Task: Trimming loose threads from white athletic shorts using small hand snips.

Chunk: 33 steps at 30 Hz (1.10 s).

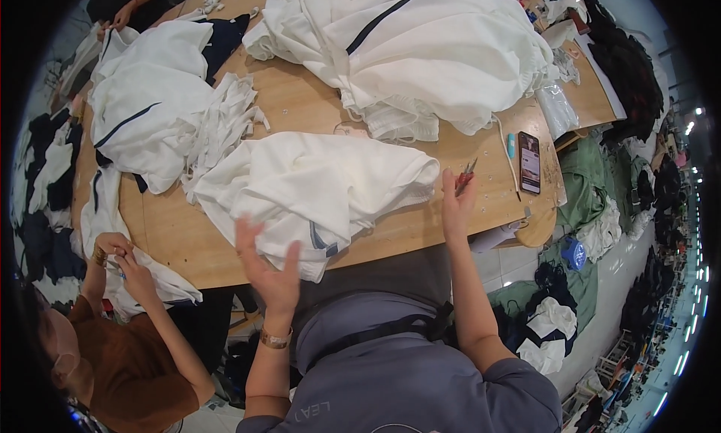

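A white garment [300,178] with a dark stripe lies rumpled on the wooden table in front of me. My left hand [272,279] is raised at its near edge, fingers spread and holding nothing. At the garment's right end my right hand [457,211] grips a pair of thread snips [465,179]. The snips have a red handle, and their pointed blades face up and away from me. Part of the right hand's fingers is hidden behind the palm.
A large heap of white garments [420,50] fills the far table; another pile [154,95] lies left. A phone [529,162], a teal lighter-like object [511,146] and a white cord [505,151] lie right. At left, a co-worker [131,358] handles white cloth; another person's hand [124,16] shows beyond.
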Each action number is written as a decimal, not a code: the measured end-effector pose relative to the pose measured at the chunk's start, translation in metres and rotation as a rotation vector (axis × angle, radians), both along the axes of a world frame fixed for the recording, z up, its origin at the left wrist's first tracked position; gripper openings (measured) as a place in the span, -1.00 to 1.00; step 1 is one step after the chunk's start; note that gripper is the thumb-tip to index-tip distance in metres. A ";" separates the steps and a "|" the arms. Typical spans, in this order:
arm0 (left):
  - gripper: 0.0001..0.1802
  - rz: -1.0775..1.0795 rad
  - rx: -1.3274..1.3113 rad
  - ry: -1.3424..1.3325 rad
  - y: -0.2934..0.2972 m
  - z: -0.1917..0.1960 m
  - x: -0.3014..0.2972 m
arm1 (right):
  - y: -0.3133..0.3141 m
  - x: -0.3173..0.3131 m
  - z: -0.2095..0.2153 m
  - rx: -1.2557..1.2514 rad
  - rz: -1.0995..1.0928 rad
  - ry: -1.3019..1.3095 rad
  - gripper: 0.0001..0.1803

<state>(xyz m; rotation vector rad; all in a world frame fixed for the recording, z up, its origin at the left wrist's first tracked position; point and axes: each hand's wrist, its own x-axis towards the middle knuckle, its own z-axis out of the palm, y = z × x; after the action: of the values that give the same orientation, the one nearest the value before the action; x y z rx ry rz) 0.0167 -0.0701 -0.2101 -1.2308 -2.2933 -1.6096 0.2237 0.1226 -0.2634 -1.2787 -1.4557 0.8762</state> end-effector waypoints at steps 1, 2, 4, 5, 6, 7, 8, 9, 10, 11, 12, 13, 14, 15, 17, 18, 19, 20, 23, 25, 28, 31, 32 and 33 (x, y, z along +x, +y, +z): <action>-0.54 0.000 0.002 0.003 0.002 0.000 0.002 | 0.003 0.001 -0.002 0.000 -0.024 0.034 -0.69; -0.58 -0.204 -0.106 -0.063 0.005 0.000 0.008 | 0.000 0.003 -0.003 -0.037 0.013 0.048 -0.71; -0.65 -0.496 -0.261 -0.551 0.017 -0.004 0.026 | -0.007 -0.004 -0.006 -0.064 0.058 0.103 -0.71; -0.67 -0.577 -0.299 -0.974 0.027 -0.009 0.037 | -0.011 -0.009 -0.009 -0.092 0.100 0.157 -0.71; -0.66 -0.618 -0.265 -1.368 0.040 -0.010 0.049 | -0.012 -0.010 -0.013 -0.094 0.123 0.195 -0.75; -0.64 -0.638 -0.219 -1.760 0.051 -0.011 0.057 | -0.013 -0.015 -0.013 -0.091 0.125 0.199 -0.75; -0.64 -0.637 -0.217 -1.754 0.062 -0.015 0.065 | -0.015 -0.020 -0.013 -0.055 0.130 0.176 -0.77; -0.63 -0.560 -0.196 -1.929 0.072 -0.021 0.073 | -0.015 -0.022 -0.012 -0.018 0.132 0.153 -0.79; -0.62 -0.476 -0.170 -2.100 0.079 -0.028 0.076 | -0.014 -0.019 -0.010 -0.072 0.184 0.131 -0.79; -0.62 -0.476 -0.165 -2.094 0.085 -0.039 0.075 | -0.011 -0.019 -0.008 -0.068 0.188 0.135 -0.79; -0.61 -0.382 -0.048 -2.162 0.093 -0.045 0.073 | -0.008 -0.020 -0.006 -0.021 0.209 0.117 -0.80; -0.61 -0.285 0.073 -2.223 0.096 -0.050 0.072 | -0.006 -0.021 -0.003 0.026 0.231 0.099 -0.80; -0.61 -0.284 0.083 -2.216 0.097 -0.055 0.074 | -0.005 -0.021 0.001 0.030 0.240 0.105 -0.80; -0.68 -0.207 0.149 -2.004 0.098 -0.048 0.076 | -0.006 -0.020 0.007 -0.025 0.272 0.096 -0.81; -0.74 -0.121 0.220 -1.783 0.098 -0.034 0.073 | -0.009 -0.023 0.019 -0.078 0.321 0.091 -0.81; -0.74 -0.181 0.317 -1.563 0.097 -0.019 0.068 | -0.011 -0.024 0.027 -0.065 0.355 0.098 -0.80; -0.74 -0.230 0.402 -1.336 0.094 -0.005 0.063 | -0.014 -0.026 0.032 -0.056 0.390 0.108 -0.78; -0.75 -0.247 0.400 -1.247 0.089 0.007 0.055 | -0.018 -0.026 0.036 -0.075 0.424 0.103 -0.72; -0.74 -0.305 0.404 -1.097 0.075 0.023 0.037 | -0.030 -0.029 0.052 -0.210 0.632 0.018 -0.80; -0.74 -0.314 0.403 -1.101 0.066 0.024 0.030 | -0.037 -0.034 0.064 -0.134 0.677 -0.062 -0.79; -0.75 -0.360 0.361 -1.091 0.057 0.019 0.024 | -0.045 -0.040 0.077 -0.029 0.803 -0.324 -0.72; -0.75 -0.437 0.278 -0.995 0.049 0.012 0.018 | -0.050 -0.046 0.092 0.046 0.791 -0.268 -0.70; -0.75 -0.435 0.280 -0.997 0.048 0.012 0.018 | -0.051 -0.046 0.090 0.045 0.794 -0.270 -0.70; -0.74 -0.433 0.281 -1.059 0.048 0.012 0.018 | -0.050 -0.045 0.087 0.054 0.785 -0.261 -0.69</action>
<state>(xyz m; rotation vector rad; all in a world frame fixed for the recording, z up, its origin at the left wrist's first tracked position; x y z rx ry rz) 0.0347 -0.0218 -0.1980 -0.9436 -2.1125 -3.2039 0.1783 0.0726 -0.1761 -0.7794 -2.2350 1.1804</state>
